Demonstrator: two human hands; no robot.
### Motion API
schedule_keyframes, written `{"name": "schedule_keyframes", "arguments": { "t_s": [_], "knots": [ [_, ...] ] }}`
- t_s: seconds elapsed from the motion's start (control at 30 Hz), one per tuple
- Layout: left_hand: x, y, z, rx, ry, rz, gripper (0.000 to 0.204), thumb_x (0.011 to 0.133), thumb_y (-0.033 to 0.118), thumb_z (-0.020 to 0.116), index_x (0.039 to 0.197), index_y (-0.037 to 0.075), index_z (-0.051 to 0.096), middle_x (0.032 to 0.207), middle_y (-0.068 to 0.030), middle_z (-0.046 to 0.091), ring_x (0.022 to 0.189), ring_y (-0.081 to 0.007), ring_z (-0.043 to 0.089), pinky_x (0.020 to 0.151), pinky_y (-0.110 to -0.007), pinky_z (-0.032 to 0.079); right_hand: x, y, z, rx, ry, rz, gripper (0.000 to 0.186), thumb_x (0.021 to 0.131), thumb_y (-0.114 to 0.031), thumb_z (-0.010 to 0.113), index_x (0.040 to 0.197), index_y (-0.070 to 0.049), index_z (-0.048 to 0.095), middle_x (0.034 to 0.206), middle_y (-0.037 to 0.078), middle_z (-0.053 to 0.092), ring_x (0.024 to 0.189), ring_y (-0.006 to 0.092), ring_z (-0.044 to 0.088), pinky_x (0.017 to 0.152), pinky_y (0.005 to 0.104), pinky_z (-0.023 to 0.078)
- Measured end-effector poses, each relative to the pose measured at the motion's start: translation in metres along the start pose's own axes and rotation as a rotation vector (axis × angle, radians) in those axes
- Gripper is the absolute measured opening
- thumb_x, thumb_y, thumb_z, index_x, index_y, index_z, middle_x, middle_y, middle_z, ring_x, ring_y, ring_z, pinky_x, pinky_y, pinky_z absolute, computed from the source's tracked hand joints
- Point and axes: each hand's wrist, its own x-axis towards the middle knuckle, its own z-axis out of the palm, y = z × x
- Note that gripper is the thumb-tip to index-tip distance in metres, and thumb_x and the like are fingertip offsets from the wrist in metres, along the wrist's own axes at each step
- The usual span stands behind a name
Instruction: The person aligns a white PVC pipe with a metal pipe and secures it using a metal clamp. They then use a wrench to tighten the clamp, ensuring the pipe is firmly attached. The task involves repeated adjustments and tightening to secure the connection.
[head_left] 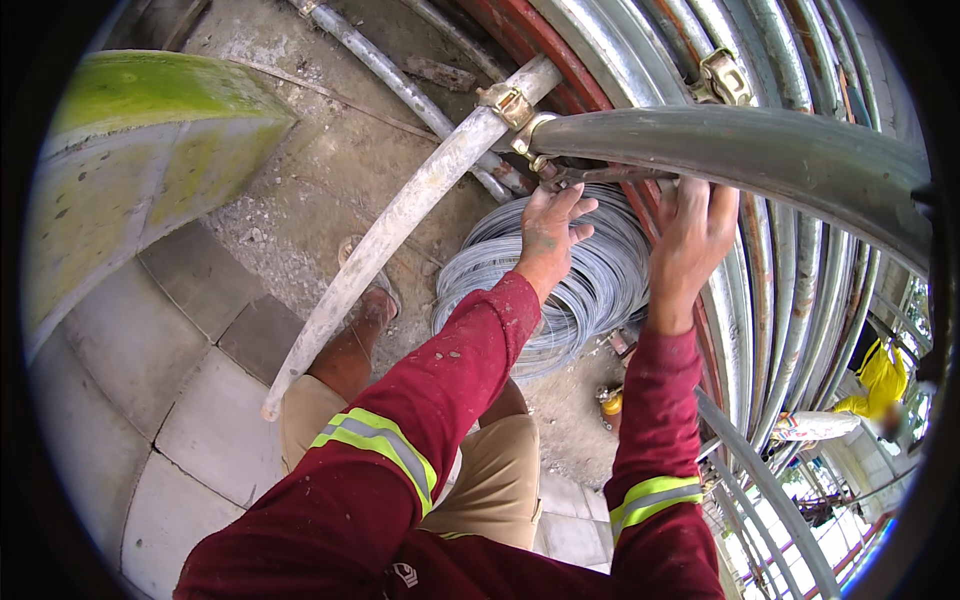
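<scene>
Two scaffold pipes cross in front of me: a whitish, mortar-stained pipe (400, 225) and a thick grey pipe (740, 145) running off to the right. A metal scaffold coupler (515, 115) joins them, its bolt end hanging below the grey pipe. My left hand (548, 240) is just under that bolt, fingers apart and slightly bent. Beneath the grey pipe, my right hand (692, 240) has its fingers curled round the end of a dark wrench (620, 174), which reaches left to the coupler bolt. Part of the grip is hidden behind the pipe.
Below my hands lies a coil of grey wire (470, 270). Many upright metal pipes (765, 300) crowd the right side, with another coupler (725, 80). A mossy concrete block (150, 180) stands left, above floor tiles (220, 420). Someone in yellow (882, 375) is at far right.
</scene>
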Motion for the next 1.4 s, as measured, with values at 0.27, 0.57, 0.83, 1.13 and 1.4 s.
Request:
{"name": "schedule_keyframes", "arguments": {
  "t_s": [0.27,0.57,0.83,1.13,1.4],
  "knots": [
    [0.014,-0.001,-0.003,0.081,0.074,0.065,0.053,0.091,0.037,0.087,0.130,0.013,0.060,0.113,0.0013,0.065,0.089,-0.0122,0.065,0.068,-0.029,0.050,-0.098,-0.013,-0.007,-0.119,-0.245,-0.379,0.024,0.097,-0.007,0.076,0.117,-0.001,0.064,0.093,0.014,0.073,0.074,0.0220,0.065,0.068,0.0363,0.054],
    [0.015,0.006,-0.010,0.088,-0.054,0.032,0.039,0.096,0.032,0.081,0.119,0.012,0.057,0.111,-0.0006,0.066,0.093,-0.0163,0.070,0.068,-0.030,0.054,-0.097,-0.037,-0.001,0.197,-0.081,0.060,0.018,0.102,-0.007,0.071,0.117,0.000,0.064,0.095,0.010,0.071,0.076,0.0146,0.065,0.068,0.0298,0.054],
    [0.015,-0.003,-0.001,0.056,-0.027,0.057,0.043,0.093,0.032,0.084,0.121,0.014,0.058,0.112,0.0000,0.068,0.090,-0.0137,0.071,0.064,-0.029,0.052,0.031,0.018,-0.010,-0.491,-0.086,-0.649,0.011,0.102,-0.004,0.055,0.100,-0.003,0.066,0.073,0.004,0.055,0.063,0.0172,0.052,0.059,0.0366,0.039],
    [0.022,0.015,-0.028,0.182,-0.130,0.008,0.045,0.092,0.034,0.085,0.122,0.012,0.060,0.115,-0.0036,0.069,0.103,-0.0188,0.071,0.079,-0.037,0.053,-0.114,-0.035,-0.015,0.154,-0.221,0.072,0.026,0.103,-0.005,0.071,0.128,-0.001,0.064,0.103,0.012,0.072,0.067,0.0108,0.065,0.059,0.0250,0.052],
    [0.007,0.019,-0.023,0.184,-0.191,-0.054,0.045,0.096,0.031,0.080,0.130,0.011,0.058,0.121,-0.0055,0.069,0.113,-0.0198,0.069,0.081,-0.039,0.054,0.028,0.012,-0.021,-0.204,-0.257,-0.187,0.015,0.104,-0.007,0.060,0.092,0.000,0.064,0.072,0.008,0.057,0.058,0.0126,0.053,0.053,0.0300,0.038]
  ]
}}
